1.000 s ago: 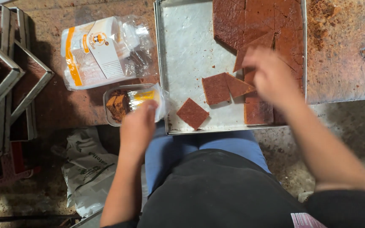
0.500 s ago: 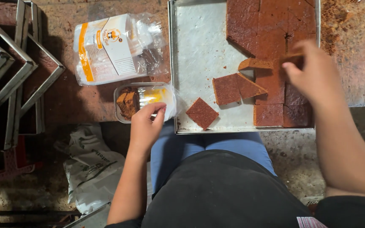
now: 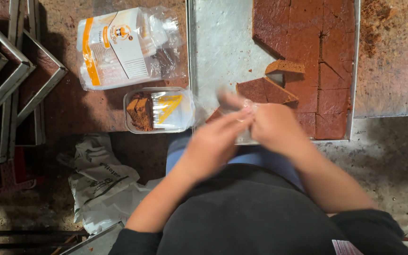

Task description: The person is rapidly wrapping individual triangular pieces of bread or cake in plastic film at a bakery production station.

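A rust-brown, stained bench (image 3: 100, 108) fills the upper frame; on it a large metal tray (image 3: 223, 52) lies at upper centre-right; a plastic bag of clear containers (image 3: 123, 47) lies left of the tray; a clear plastic box (image 3: 159, 111) sits below the bag; empty metal frames (image 3: 20, 80) are stacked at the left edge.

Both hands meet in front of the torso, blurred by motion. The left hand (image 3: 212, 141) reaches forward with fingers extended toward the right hand (image 3: 274, 127), whose fingers curl inward. Both forearms are bare and angle inward from the elbows.
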